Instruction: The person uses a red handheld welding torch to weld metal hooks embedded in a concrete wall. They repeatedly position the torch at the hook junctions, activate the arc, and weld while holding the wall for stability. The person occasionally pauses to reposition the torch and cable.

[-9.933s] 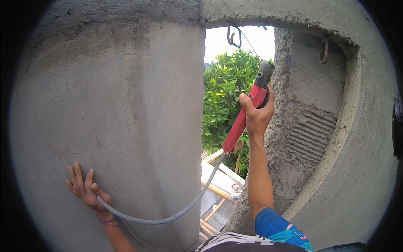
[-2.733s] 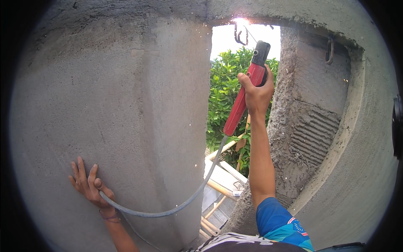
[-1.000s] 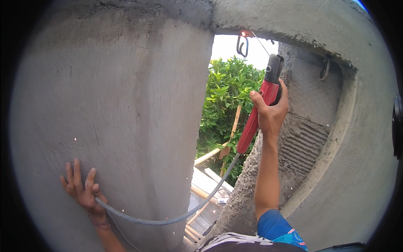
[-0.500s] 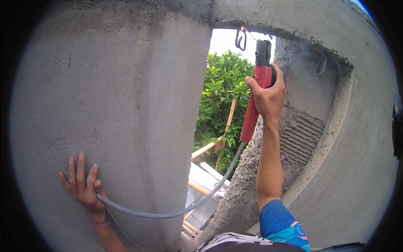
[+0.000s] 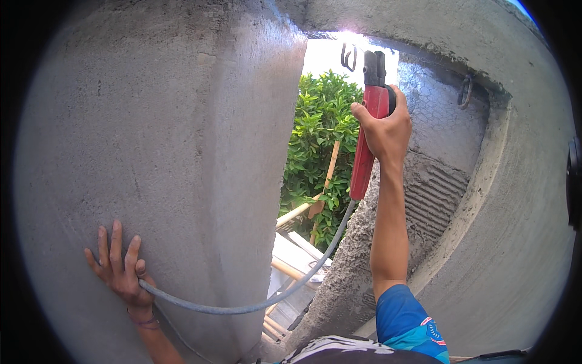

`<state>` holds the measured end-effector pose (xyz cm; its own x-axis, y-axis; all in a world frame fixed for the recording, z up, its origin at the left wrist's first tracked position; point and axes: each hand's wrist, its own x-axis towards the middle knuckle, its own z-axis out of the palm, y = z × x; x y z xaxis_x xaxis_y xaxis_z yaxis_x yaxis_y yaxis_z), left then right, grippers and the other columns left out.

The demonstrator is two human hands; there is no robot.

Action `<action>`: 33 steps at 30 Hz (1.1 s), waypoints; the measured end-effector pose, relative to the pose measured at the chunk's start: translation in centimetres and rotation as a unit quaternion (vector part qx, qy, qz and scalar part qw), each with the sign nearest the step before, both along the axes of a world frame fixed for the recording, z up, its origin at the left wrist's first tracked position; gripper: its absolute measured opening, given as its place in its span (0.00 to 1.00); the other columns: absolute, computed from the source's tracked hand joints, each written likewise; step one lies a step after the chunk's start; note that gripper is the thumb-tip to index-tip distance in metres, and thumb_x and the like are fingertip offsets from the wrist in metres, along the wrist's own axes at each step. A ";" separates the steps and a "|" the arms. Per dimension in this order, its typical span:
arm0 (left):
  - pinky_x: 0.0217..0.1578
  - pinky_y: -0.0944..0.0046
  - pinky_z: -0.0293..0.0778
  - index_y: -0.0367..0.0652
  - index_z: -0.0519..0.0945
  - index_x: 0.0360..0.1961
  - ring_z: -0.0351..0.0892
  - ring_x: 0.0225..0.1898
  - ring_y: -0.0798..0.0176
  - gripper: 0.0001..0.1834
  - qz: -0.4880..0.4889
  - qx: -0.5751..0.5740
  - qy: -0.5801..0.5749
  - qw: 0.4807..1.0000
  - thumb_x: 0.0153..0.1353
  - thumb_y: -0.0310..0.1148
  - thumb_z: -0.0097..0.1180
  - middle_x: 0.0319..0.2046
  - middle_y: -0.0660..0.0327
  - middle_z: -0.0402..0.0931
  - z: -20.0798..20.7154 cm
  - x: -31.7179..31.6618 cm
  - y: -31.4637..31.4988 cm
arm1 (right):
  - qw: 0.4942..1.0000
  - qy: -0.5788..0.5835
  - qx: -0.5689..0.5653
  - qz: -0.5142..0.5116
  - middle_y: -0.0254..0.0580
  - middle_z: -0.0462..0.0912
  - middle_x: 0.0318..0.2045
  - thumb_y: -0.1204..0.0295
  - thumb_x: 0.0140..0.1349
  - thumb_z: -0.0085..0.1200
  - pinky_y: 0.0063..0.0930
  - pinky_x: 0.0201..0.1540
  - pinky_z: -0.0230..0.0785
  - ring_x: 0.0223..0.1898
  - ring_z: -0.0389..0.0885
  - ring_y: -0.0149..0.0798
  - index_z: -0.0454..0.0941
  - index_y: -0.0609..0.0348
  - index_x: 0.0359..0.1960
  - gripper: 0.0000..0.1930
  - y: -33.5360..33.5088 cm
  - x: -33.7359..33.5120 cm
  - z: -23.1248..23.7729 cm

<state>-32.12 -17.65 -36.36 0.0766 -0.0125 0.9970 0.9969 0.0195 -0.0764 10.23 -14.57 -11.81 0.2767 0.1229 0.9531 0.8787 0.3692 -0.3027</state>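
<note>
In my right hand (image 5: pixel 388 128) is a red welding electrode holder (image 5: pixel 368 148), raised upright in the wall opening with its dark jaws at the top. Bright arc light (image 5: pixel 354 36) glares at the opening's upper edge, close above the jaws; the electrode itself is washed out. A bent metal loop (image 5: pixel 348 57) hangs beside the jaws, to their left. From the holder's lower end a grey cable (image 5: pixel 242 310) sags across to my left hand (image 5: pixel 124 267). That hand lies against the concrete wall (image 5: pixel 151 151) with fingers spread, the cable passing at its thumb side.
Rough concrete edges frame the opening, with a curved rim (image 5: pixel 485 206) at right. A second metal loop (image 5: pixel 465 92) sticks out near the upper right corner. Through the gap show a leafy bush (image 5: pixel 321 121), bamboo poles (image 5: pixel 297 213) and pale boards (image 5: pixel 297 255).
The small glow at the upper edge has become a bright arc with light thrown on the concrete. My right hand and the holder have shifted slightly; my left hand stays in place.
</note>
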 end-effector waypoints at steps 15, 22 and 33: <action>0.77 0.48 0.44 0.58 0.82 0.43 0.64 0.70 0.56 0.29 0.004 -0.003 0.014 1.000 0.78 0.51 0.22 0.61 0.64 0.76 0.2 -0.1 -0.2 | 1.000 -0.010 0.013 -0.014 0.54 0.86 0.42 0.55 0.44 0.70 0.43 0.51 0.76 0.43 0.86 0.51 0.70 0.66 0.61 0.43 1.0 0.4 0.3; 0.78 0.50 0.42 0.59 0.84 0.40 0.65 0.70 0.57 0.31 0.003 -0.002 0.007 1.000 0.78 0.52 0.22 0.60 0.65 0.77 0.2 0.1 -0.1 | 1.000 -0.007 0.010 -0.005 0.54 0.86 0.41 0.56 0.44 0.71 0.42 0.51 0.76 0.42 0.86 0.51 0.70 0.67 0.60 0.43 1.1 0.4 0.4; 0.77 0.49 0.43 0.57 0.84 0.40 0.65 0.70 0.56 0.31 -0.003 -0.001 0.007 1.000 0.78 0.52 0.23 0.60 0.64 0.78 0.3 0.1 -0.3 | 1.000 -0.013 0.015 -0.008 0.54 0.86 0.39 0.56 0.44 0.70 0.40 0.49 0.77 0.41 0.86 0.50 0.70 0.68 0.60 0.42 1.2 0.3 0.7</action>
<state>-32.02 -17.98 -36.07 0.0905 -0.0111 0.9958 0.9958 0.0134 -0.0903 10.56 -13.42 -11.13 0.2526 0.0898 0.9634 0.8922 0.3637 -0.2678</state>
